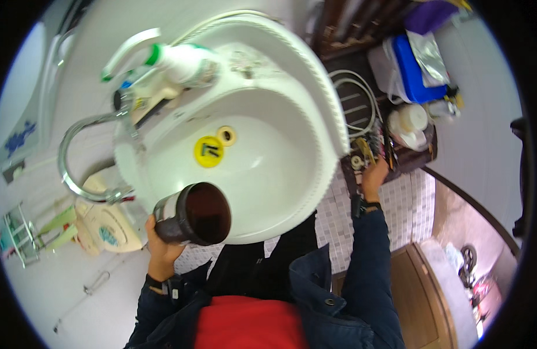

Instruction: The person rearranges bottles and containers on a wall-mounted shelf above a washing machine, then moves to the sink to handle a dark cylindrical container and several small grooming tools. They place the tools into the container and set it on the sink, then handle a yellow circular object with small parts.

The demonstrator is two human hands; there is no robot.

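My left hand grips a dark cylindrical container with a pale label, tilted so its wide mouth faces me and the basin. It is above the near left rim of a white ceramic washbasin. In the bowl lie a round yellow disc with dark marks and, touching or close to it, a small cream ring. My right hand reaches right of the basin to small cluttered items on a dark slatted surface. Its fingertips are partly hidden there, so I cannot tell whether they hold anything.
A chrome gooseneck tap arches at the basin's left. A white-and-green spray bottle lies on the back ledge. At right are a coiled white hose, a blue-lidded tub and white containers. A toilet stands left.
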